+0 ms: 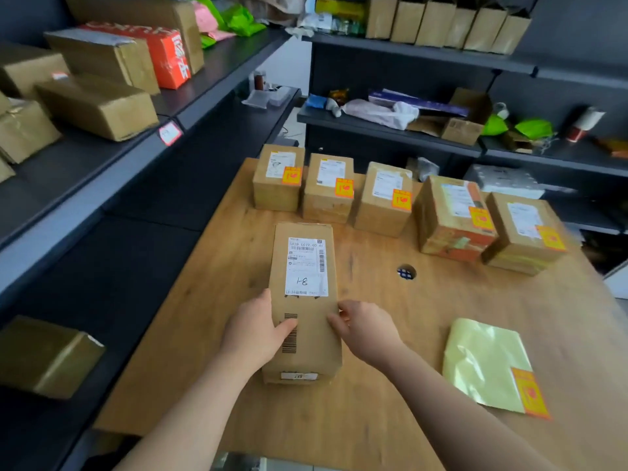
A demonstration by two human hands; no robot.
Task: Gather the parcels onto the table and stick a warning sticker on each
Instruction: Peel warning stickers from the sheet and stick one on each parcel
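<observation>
A long brown cardboard parcel (306, 266) with a white shipping label marked "8-1" lies on the wooden table (390, 351) in front of me. My left hand (258, 331) grips its left side, thumb on the top by a barcode. My right hand (365, 326) holds its right edge with the fingers curled. Along the table's far side stands a row of several brown parcels (328, 188), each with an orange warning sticker. To the right lies a yellow sticker backing sheet (482, 362) with one orange warning sticker (528, 392) at its near corner.
Dark shelving on the left holds several cardboard boxes (97, 103) and an orange box (163, 52); one box (47, 356) sits on a low shelf. Shelves behind the table carry bags and clutter. A round cable hole (406, 272) is in the tabletop.
</observation>
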